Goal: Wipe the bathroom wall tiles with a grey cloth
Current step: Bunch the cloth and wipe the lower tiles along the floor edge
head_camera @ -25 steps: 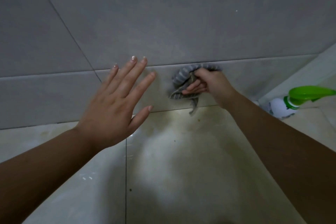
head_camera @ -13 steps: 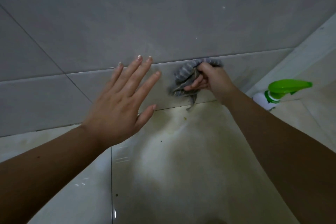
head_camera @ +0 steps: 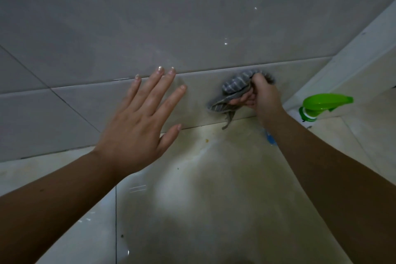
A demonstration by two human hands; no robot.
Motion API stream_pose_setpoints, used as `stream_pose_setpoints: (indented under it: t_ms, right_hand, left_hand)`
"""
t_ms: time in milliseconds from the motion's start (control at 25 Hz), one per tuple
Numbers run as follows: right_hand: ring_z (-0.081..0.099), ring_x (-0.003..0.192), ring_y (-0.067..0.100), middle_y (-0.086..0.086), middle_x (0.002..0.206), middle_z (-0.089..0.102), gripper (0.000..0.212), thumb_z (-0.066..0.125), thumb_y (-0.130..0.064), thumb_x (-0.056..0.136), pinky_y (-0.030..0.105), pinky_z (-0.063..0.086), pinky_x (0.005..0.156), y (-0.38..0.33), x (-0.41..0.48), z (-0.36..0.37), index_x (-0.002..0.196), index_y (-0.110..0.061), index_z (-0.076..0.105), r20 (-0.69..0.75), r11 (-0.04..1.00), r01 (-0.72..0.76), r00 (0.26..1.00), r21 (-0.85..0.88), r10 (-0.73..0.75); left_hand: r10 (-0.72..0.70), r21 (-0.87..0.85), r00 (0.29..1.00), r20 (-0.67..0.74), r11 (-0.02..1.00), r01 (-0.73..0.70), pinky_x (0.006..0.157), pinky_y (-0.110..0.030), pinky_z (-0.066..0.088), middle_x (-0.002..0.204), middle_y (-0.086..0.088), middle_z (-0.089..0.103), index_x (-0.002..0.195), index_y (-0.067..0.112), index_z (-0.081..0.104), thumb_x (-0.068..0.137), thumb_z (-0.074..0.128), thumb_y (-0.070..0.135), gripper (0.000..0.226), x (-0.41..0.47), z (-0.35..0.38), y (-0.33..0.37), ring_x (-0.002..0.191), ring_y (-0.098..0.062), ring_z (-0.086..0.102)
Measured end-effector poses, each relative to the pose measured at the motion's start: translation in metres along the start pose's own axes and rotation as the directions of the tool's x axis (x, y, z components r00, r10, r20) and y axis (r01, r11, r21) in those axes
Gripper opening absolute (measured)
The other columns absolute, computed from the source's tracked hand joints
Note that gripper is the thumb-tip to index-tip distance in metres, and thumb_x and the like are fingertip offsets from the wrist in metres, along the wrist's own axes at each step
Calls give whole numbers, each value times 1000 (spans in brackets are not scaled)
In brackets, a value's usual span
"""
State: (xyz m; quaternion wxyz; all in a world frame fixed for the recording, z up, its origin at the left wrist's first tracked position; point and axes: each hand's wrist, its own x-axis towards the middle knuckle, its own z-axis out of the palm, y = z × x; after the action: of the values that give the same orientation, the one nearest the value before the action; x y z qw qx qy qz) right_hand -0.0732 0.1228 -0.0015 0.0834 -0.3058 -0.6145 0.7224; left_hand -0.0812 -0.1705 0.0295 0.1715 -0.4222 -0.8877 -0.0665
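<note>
A bunched grey cloth (head_camera: pixel 234 90) with pale stripes is pressed against the lowest row of grey wall tiles (head_camera: pixel 199 90), just above the floor joint. My right hand (head_camera: pixel 262 97) is shut on it, and a loose corner of the cloth hangs down toward the floor. My left hand (head_camera: pixel 139 126) is held flat with fingers spread, in front of the same low tile row to the left of the cloth; it holds nothing.
A spray bottle with a green trigger head (head_camera: pixel 321 105) stands in the right corner by a pale door frame (head_camera: pixel 351 53). A small blue object (head_camera: pixel 270 138) lies on the floor beside my right forearm. The beige floor tiles (head_camera: pixel 214 188) are stained near the wall.
The view has shifted left, so the cloth, my right hand and the bottle sit further right in the frame. The cloth stays on the low tile in my right hand. The blue object has come into view.
</note>
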Motion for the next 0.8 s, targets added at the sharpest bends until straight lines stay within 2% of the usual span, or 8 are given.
stream_pose_setpoints:
  t_ms: [160, 280, 360, 440, 560, 640, 720, 800]
  right_hand:
    - [67, 48, 26, 10, 42, 57, 43, 46, -25, 97, 29, 58, 53, 13, 3, -10, 68, 4, 57, -101, 992, -126, 987, 0, 125]
    - [60, 38, 21, 5, 38, 52, 40, 44, -21, 98, 27, 53, 43, -15, -6, -12, 63, -2, 51, -336, 992, 81, 941, 97, -44]
    - [58, 38, 17, 0, 36, 50, 42, 45, -23, 97, 32, 54, 50, -32, -7, -13, 58, -8, 48, -495, 980, 186, 860, 73, -126]
    - [58, 47, 14, -4, 43, 55, 41, 43, -29, 99, 34, 54, 64, -24, -1, -15, 64, -10, 54, -572, 996, 85, 817, -13, -77]
    - [59, 62, 16, 3, 72, 62, 37, 37, -35, 101, 38, 54, 77, 7, 4, -18, 98, -6, 61, -578, 995, -95, 811, 20, 89]
    - [57, 65, 17, 2, 74, 58, 22, 40, -30, 99, 35, 51, 75, 4, 5, -18, 86, -16, 52, -639, 996, 55, 764, -68, -86]
    - [51, 64, 10, -4, 71, 50, 23, 47, -24, 98, 18, 44, 70, -14, 8, -23, 76, -23, 38, -706, 935, 299, 620, -190, -342]
    - [51, 68, 12, -4, 77, 51, 18, 49, -18, 97, 11, 39, 68, -29, 14, -30, 83, -20, 39, -723, 839, 449, 464, -306, -512]
  left_hand:
    - [4, -36, 1000, -10, 999, -5, 120, -54, 16, 163, -14, 16, 153, 13, 30, 98, 39, 46, 65, 6, 2, 11, 152, -28, 10]
    - [-20, -59, 999, -46, 998, 17, 121, -53, 13, 163, -14, 17, 153, 12, 30, 98, 40, 45, 66, 13, -5, 10, 152, -28, 10]
    - [-35, -61, 997, -64, 998, 31, 122, -51, 12, 163, -14, 17, 153, 12, 30, 97, 42, 45, 66, 18, -9, 10, 152, -28, 10]
    - [-44, -78, 997, -68, 996, 38, 122, -51, 11, 163, -13, 17, 153, 12, 30, 97, 42, 45, 66, 21, -10, 13, 152, -27, 9]
    - [-23, -102, 999, -49, 995, 18, 122, -50, 10, 163, -13, 16, 154, 13, 28, 98, 41, 45, 66, 21, -8, 22, 152, -27, 8]
    - [-10, -108, 999, -48, 994, 5, 122, -50, 10, 163, -12, 16, 154, 13, 28, 98, 40, 46, 66, 20, -9, 24, 152, -26, 8]
    - [-2, -112, 998, -64, 994, -5, 122, -50, 11, 163, -13, 16, 153, 13, 29, 98, 41, 45, 65, 23, -11, 24, 152, -27, 9]
    - [1, -111, 997, -83, 994, -10, 122, -50, 11, 162, -13, 17, 153, 12, 30, 98, 42, 44, 64, 26, -12, 24, 152, -28, 10]
